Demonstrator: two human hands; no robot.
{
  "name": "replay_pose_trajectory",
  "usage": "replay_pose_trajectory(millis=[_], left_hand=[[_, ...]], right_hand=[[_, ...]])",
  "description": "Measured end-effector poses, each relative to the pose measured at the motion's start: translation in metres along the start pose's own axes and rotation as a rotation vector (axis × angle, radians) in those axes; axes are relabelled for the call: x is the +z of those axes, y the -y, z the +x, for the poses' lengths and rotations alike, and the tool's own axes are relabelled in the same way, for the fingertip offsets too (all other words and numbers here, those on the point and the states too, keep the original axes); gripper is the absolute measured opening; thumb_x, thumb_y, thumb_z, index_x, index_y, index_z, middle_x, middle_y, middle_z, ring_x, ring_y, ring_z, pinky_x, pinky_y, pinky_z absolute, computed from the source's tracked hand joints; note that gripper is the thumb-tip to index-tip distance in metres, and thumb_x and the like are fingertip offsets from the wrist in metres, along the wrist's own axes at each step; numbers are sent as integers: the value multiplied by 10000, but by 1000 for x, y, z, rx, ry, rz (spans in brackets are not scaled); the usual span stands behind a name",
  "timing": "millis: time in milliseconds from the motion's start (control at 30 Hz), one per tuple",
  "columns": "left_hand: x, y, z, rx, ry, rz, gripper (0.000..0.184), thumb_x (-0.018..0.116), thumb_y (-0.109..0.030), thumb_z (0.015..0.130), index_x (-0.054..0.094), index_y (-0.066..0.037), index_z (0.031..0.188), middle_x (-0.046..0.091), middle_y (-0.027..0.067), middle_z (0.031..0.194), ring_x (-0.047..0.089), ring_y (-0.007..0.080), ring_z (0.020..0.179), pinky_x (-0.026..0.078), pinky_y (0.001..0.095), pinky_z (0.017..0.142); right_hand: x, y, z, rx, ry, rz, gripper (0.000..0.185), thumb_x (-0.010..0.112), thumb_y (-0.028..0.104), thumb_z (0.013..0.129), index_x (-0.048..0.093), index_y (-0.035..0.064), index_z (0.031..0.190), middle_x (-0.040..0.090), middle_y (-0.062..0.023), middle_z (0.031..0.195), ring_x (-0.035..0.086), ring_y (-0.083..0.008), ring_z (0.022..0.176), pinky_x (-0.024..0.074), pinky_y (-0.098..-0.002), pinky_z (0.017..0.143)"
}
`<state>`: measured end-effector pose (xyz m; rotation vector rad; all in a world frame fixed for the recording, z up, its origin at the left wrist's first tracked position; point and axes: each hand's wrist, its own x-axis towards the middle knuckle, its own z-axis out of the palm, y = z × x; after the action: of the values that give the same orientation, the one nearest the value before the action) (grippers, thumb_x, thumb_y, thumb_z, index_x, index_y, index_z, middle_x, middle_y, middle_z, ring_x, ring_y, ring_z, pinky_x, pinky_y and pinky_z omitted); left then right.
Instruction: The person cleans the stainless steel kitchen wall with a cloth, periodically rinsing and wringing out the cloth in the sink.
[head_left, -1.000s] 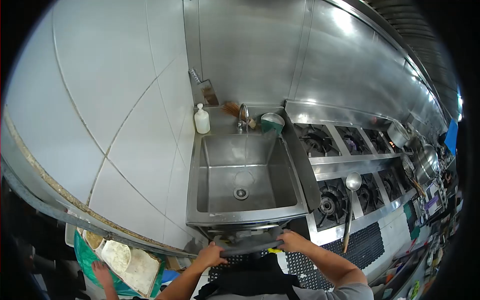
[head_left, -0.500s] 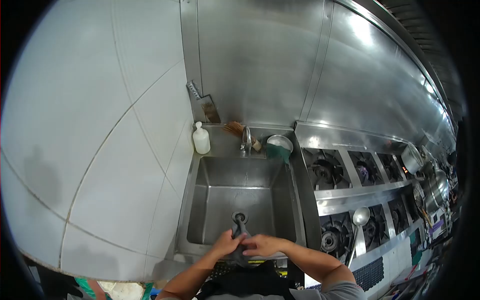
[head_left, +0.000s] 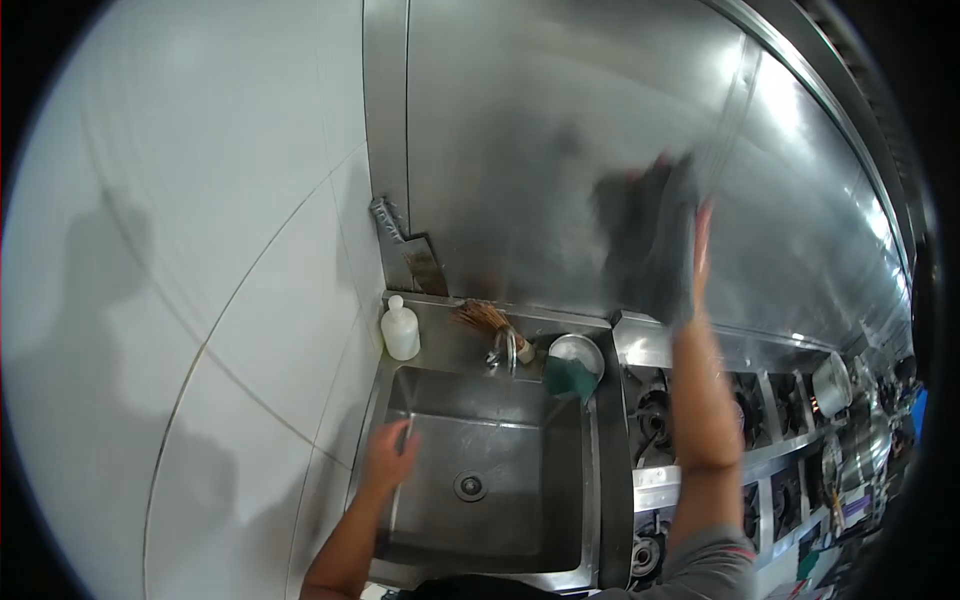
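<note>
Head cam: the right hand point(head_left: 702, 250) has hold of a dark cloth point(head_left: 645, 240), up in front of the steel wall point(head_left: 510, 140). The cloth covers most of that hand, fingertips just peeking past its top edge. Super blurry, so can't tell if it's touching the wall. Left hand point(head_left: 392, 452) is bare, fingers loosely parted, over the sink's point(head_left: 590, 490) left side.
</note>
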<state>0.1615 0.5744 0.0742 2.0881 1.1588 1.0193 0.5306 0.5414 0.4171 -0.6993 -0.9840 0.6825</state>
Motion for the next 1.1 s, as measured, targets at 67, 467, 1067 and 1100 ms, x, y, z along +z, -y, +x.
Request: replay_pose_trajectory(millis=[67,467,1067,1100], left_hand=[[9,75,-21,0,69,355,369,694,-267,823,628,-56,1119,598,181,1206,544,369,1129,427,482,959],[21,122,-28,55,306,543,536,705,-285,744,586,39,1155,405,250,1426,388,420,1303,324,514,1094],[18,130,-38,138,144,459,448,683,-212,723,611,66,1068,461,269,1381,456,433,1244,352,506,1071],[19,132,-36,145,143,464,445,686,-209,720,612,61,1066,467,264,1377,456,430,1245,352,503,1074]], right_hand=[[30,57,99,-392,-67,-969,597,397,561,971,540,61,1264,569,-183,1275,521,-382,1169,365,-382,1052],[-51,-252,134,-1183,416,-1947,602,676,442,763,529,371,1343,412,-23,1491,500,-335,1191,299,-601,1040],[153,-114,275,-1322,-191,-1809,429,429,381,942,454,195,1327,433,-113,1341,387,-330,1278,269,-559,1032],[144,-156,248,-1400,67,-1642,283,537,293,890,643,218,1141,631,-100,1114,567,-333,1112,425,-615,880]])
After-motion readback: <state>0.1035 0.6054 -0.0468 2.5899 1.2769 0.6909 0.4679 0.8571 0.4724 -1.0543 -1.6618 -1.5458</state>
